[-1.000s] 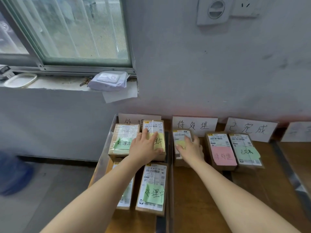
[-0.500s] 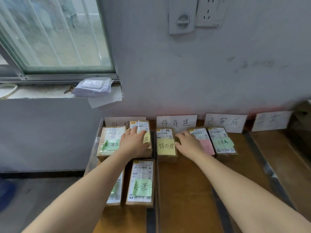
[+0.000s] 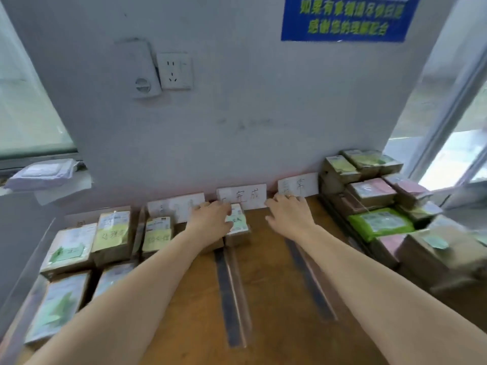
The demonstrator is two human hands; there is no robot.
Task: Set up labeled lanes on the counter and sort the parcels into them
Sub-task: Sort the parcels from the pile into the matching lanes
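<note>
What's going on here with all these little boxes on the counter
A person is sorting small parcels into lanes on a wooden counter, each lane headed by a handwritten paper label leaning against the wall. The left hand rests on parcels at the back of the middle lanes, beside a parcel with a green note. The right hand is open, holding nothing, over the bare lane next to it. Sorted parcels fill the left lanes; an unsorted pile waits at the right.

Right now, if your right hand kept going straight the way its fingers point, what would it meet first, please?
Most likely the rightmost lane card leaning on the wall; the right hand's fingers are just short of it, though depth is unclear.
</note>
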